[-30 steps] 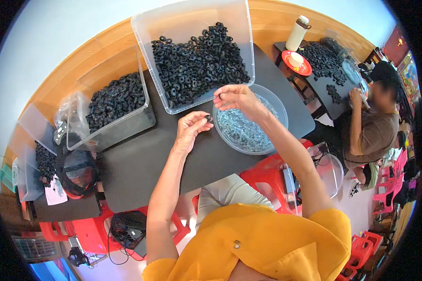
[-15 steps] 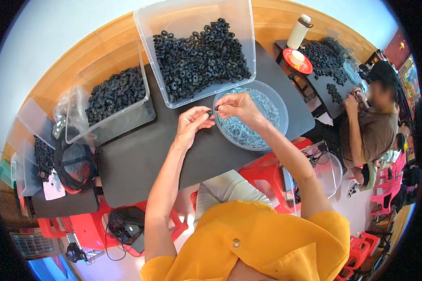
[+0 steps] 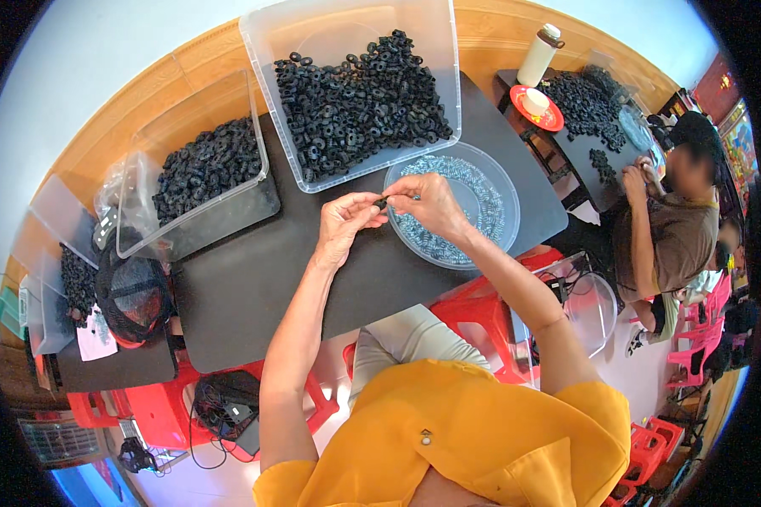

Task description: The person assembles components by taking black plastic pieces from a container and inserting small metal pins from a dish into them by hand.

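Observation:
A small black ring-like part is pinched between the fingertips of my left hand. My right hand meets it there, its thumb and fingers closed at the same part. Whether a second tiny piece sits under those fingertips is hidden. Both hands hover over the left rim of a round clear tub, which holds many small shiny coil-like pieces. Behind the hands, a large clear plastic bin leans toward me, heaped with similar black parts.
To the left stands another clear bin of black parts on the dark table. A black mesh-covered object lies farther left. At right, a co-worker sits by a table with black parts, a bottle and a red plate.
My right hand has moved slightly left, and its fingertips now touch the black part held by my left hand. A small gap showed between the two hands before.

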`<state>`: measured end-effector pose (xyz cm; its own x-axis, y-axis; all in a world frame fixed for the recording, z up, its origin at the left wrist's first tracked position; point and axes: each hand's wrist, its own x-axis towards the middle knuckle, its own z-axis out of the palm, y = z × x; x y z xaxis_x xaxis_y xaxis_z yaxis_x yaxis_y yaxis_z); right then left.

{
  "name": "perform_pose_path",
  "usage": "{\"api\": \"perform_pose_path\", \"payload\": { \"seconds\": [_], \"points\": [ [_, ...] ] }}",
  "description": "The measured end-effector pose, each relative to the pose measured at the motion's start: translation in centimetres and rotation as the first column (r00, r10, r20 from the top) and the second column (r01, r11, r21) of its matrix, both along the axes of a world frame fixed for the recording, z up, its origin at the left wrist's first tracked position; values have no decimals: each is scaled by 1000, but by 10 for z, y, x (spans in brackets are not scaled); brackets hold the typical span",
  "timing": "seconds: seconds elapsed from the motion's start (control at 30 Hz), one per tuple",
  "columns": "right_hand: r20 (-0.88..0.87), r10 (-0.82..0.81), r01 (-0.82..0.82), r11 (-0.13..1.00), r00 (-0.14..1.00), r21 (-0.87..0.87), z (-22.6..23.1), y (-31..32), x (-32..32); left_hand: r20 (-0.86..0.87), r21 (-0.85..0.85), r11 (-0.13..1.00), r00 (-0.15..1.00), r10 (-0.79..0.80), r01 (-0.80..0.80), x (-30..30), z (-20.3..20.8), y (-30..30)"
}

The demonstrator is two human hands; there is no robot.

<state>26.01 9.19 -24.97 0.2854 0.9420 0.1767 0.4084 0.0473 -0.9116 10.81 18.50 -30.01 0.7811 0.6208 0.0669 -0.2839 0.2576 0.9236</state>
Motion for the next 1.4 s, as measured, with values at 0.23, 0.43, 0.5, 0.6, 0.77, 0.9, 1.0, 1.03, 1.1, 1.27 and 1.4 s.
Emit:
{"api": "perform_pose_path", "payload": {
  "seconds": [0.23, 0.43, 0.5, 0.6, 0.77, 0.9, 1.0, 1.03, 1.1, 1.27, 1.4],
  "points": [
    [80, 24, -23, 1000, 997, -18, -1, 0, 4, -16, -1, 1000, 1000, -20, 20, 0, -2, -1],
    [265, 8, -7, 1000, 964, -6, 9, 0, -5, -39, 12, 1000, 999, -9, 10, 0, -1, -4],
    [341, -12, 9, 1000, 940, 9, 10, 1, -9, -42, 44, 999, 999, 32, -30, 0, 1, -7],
    [353, -55, 55, 998, 934, 9, 8, 4, -13, -32, 74, 994, 996, 79, -77, 2, 1, -10],
    [520, -52, 41, 999, 852, 32, 13, 7, -21, -25, 108, 986, 991, 131, -128, 2, -2, -11],
    [518, -49, 71, 997, 854, -23, 10, 14, -24, -9, 127, 968, 975, 221, -218, 3, 0, -14],
    [563, -59, 63, 998, 824, 13, 10, 16, -28, -21, 139, 948, 956, 291, -286, 5, -2, -14],
    [542, -82, 69, 997, 837, 45, 10, 15, -30, -21, 141, 948, 956, 291, -286, 5, -1, -14],
    [521, -106, 75, 994, 847, 79, 8, 14, -35, -63, 120, 935, 937, 343, -334, 4, 2, -14],
    [608, -200, 103, 976, 768, 191, 1, 12, -50, -61, 75, 922, 921, 385, -381, 1, 9, -16],
    [655, -192, 106, 980, 731, 169, -1, 11, -58, -67, 1, 917, 914, 399, -400, 0, 7, -17]
  ]
}}
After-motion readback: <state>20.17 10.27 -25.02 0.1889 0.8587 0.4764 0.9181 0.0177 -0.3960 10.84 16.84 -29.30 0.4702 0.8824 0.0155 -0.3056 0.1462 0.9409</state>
